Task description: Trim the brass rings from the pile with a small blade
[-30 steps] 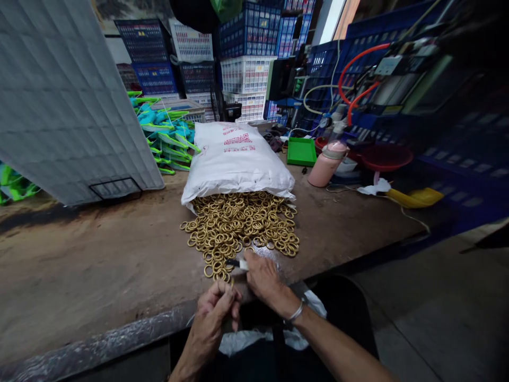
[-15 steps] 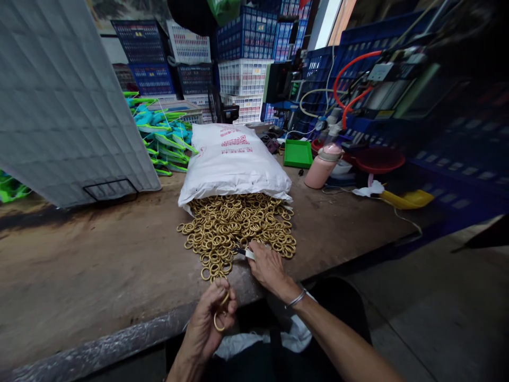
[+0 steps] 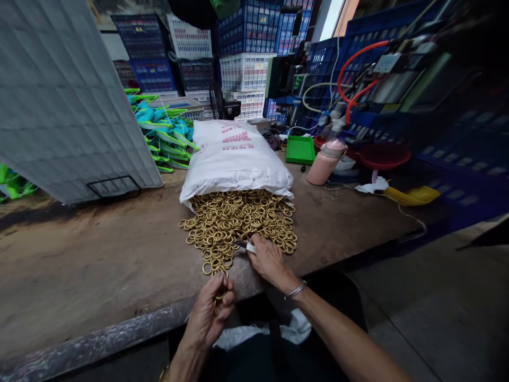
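Note:
Gold-coloured rings (image 3: 238, 215) lie heaped on the wooden table, spilling from the open mouth of a white sack (image 3: 238, 162) with red print. At the near tip of the heap, my left hand (image 3: 210, 313) is closed around gold rings (image 3: 217, 303), partly hidden by the fingers; its fingertips meet the nearest loose rings. My right hand (image 3: 269, 261) rests at the heap's near right edge. It grips a small tool with a white handle and dark tip (image 3: 249, 247), the tip pointing left over the rings. The tool's exact kind is unclear.
A large pale grey panel (image 3: 79, 106) stands at the left, beside green and blue hangers (image 3: 167, 130). Right of the sack are a green tray (image 3: 300, 150), a pink bottle (image 3: 325, 163) and a red bowl (image 3: 385, 156). Stacked crates (image 3: 246, 74) fill the back.
My left hand has closed more tightly, and the ring that hung from it is now mostly tucked inside the fingers. My right hand still holds the tool at the heap; the view has shifted slightly.

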`<state>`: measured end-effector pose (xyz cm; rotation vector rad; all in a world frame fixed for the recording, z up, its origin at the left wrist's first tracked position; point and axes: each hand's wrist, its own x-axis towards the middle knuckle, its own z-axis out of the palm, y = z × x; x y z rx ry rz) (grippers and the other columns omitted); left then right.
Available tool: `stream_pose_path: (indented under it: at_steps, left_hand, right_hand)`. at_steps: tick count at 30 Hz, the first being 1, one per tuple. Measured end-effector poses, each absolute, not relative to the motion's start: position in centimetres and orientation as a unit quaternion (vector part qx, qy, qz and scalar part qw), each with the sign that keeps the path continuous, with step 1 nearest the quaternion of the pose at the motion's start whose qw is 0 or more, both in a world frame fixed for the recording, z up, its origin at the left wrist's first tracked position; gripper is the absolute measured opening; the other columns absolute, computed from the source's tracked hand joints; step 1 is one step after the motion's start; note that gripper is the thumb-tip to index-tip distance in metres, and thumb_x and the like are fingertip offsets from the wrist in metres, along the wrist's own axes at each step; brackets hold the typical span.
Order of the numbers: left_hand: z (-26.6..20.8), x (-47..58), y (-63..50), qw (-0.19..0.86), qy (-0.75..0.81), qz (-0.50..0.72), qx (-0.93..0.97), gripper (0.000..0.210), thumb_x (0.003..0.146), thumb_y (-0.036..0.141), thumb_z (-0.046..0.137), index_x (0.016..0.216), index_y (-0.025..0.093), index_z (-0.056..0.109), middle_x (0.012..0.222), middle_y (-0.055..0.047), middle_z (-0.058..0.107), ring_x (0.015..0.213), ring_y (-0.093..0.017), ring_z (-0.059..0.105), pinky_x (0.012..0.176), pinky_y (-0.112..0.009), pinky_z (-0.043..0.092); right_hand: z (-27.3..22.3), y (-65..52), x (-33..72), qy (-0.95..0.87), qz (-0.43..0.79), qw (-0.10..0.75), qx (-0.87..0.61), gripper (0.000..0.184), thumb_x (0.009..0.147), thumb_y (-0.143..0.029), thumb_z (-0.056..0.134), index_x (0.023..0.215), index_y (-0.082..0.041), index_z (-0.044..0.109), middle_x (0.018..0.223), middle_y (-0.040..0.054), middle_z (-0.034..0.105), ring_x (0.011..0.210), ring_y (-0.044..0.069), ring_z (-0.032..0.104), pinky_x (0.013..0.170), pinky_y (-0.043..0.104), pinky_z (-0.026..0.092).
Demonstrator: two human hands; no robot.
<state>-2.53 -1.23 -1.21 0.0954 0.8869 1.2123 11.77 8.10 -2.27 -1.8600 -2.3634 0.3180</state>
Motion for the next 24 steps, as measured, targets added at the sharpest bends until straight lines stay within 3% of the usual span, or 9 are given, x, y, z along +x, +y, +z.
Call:
stream_pose_path:
  at_steps: [4,8,10,14,20,24]
  left_hand:
    - [-1.5,-2.7,-1.2,0.705,0.431,0.553,0.108,0.028,0.067,0.036,0.067,0.071,0.015,0.048,0.06,0.005,0.049,0.037,0.0,0.028,0.031,-0.01,0.016]
    - [-1.9,-2.3,-0.9,0.646,0.51,0.538,0.183,0.026,0.07,0.039,0.062,0.079,0.018,0.05,0.054,0.008,0.045,0.035,-0.001,0.028,0.032,-0.012,0.015]
    - [-2.0,-1.9,-0.8,0.598,0.548,0.536,0.235,0.027,0.07,0.039,0.062,0.085,0.019,0.053,0.051,0.008,0.044,0.036,-0.003,0.031,0.034,-0.013,0.02]
    - [-1.9,-1.4,-0.7,0.517,0.552,0.553,0.35,0.025,0.069,0.029,0.065,0.091,0.018,0.062,0.056,0.004,0.05,0.048,-0.007,0.041,0.047,-0.017,0.034]
    - [-1.4,-0.7,-0.5,0.522,0.515,0.539,0.414,0.019,0.067,0.018,0.065,0.085,0.018,0.07,0.081,-0.005,0.065,0.078,-0.019,0.056,0.076,-0.025,0.04]
    - [-1.3,-0.5,-0.5,0.535,0.522,0.517,0.416,0.01,0.068,0.022,0.066,0.076,0.017,0.069,0.073,-0.005,0.065,0.071,-0.018,0.056,0.071,-0.024,0.041]
  right_hand:
    - [-2.3,7.7,12.5,-0.786,0.095,0.077,-0.606,0.02,0.083,-0.031,0.044,0.1,-0.02,0.046,0.098,0.007,0.054,0.081,0.017,0.054,0.062,0.025,0.031]
    - [-2.5,7.2,13.2,-0.789,0.14,0.118,-0.587,0.013,0.08,-0.022,0.046,0.092,-0.019,0.049,0.088,0.0046,0.055,0.076,0.015,0.051,0.061,0.023,0.03]
    - [-2.4,7.1,13.3,-0.777,0.204,0.155,-0.575,0.004,0.078,-0.019,0.046,0.08,-0.019,0.05,0.073,0.0009,0.053,0.067,0.013,0.048,0.059,0.022,0.03]
    - [-1.8,6.5,13.2,-0.694,0.407,0.236,-0.545,0.011,0.075,-0.021,0.044,0.064,-0.018,0.043,0.058,-0.0044,0.041,0.056,0.009,0.038,0.052,0.02,0.029]
    - [-1.0,4.8,12.6,-0.486,0.69,0.234,-0.482,0.012,0.072,-0.03,0.046,0.07,-0.02,0.039,0.054,-0.0089,0.034,0.041,0.004,0.025,0.037,0.016,0.018]
    - [-1.0,4.5,12.5,-0.449,0.725,0.214,-0.476,0.014,0.073,-0.034,0.045,0.073,-0.02,0.041,0.052,-0.0096,0.035,0.036,0.004,0.02,0.034,0.017,0.014]
